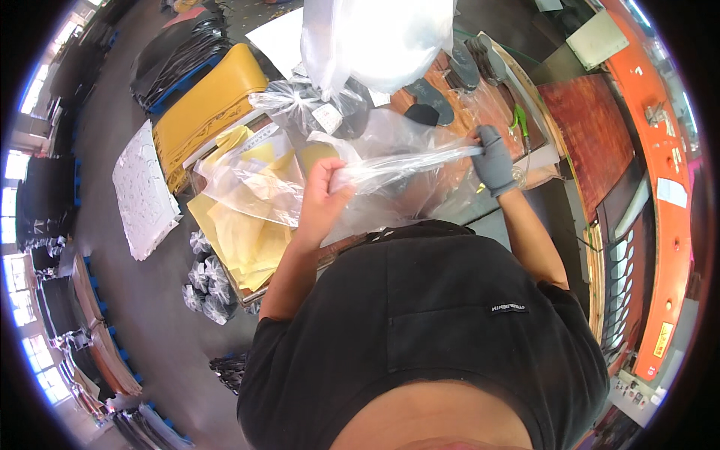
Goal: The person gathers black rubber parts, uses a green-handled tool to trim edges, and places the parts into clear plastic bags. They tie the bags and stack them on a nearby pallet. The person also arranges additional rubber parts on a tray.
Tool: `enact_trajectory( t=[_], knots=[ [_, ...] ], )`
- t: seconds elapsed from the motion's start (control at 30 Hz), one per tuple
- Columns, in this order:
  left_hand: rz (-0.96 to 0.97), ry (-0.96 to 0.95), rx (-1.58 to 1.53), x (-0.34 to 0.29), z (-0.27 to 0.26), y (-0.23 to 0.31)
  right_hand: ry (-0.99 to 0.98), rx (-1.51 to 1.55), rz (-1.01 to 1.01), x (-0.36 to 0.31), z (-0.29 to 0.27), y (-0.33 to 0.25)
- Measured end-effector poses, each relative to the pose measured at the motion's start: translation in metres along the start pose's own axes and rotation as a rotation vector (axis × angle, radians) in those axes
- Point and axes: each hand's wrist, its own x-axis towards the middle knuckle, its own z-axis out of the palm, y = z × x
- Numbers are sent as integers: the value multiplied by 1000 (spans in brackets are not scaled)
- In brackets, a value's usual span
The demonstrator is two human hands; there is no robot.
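Observation:
A clear plastic bag [409,166] is stretched between my two hands, gathered into a twisted band. My bare left hand [328,184] grips one end of the band, fingers closed round it. On my right hand [493,161] is a grey glove, and its fingers are closed on the other end. Loose film of the bag hangs below and beyond the band, over the table. Just past it lie dark insole-shaped pieces [433,101]. A tied clear bag with dark contents and a white label [327,118] rests beyond my left hand.
Yellow sheets [244,232] cover the table's left side. Green-handled scissors [520,120] lie at the right. A large translucent bag [375,41] stands at the far side. Several knotted bags [210,281] sit on the floor at left; an orange machine frame [656,187] rises at right.

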Motion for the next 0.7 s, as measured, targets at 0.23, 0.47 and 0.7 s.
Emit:
enact_trajectory(
  t=[0.23, 0.47, 0.7],
  knots=[
    [-14, 79, 665, 4, 1, -46, -566, 1122, 327, -15, -30, -33],
    [-268, 119, -528, 0, -12, -46, -454, -164, -122, -35, -16, -12],
    [-106, 96, 273, -9, -1, -59, -121, 1071, 314, -4, -34, -2]
  ],
)
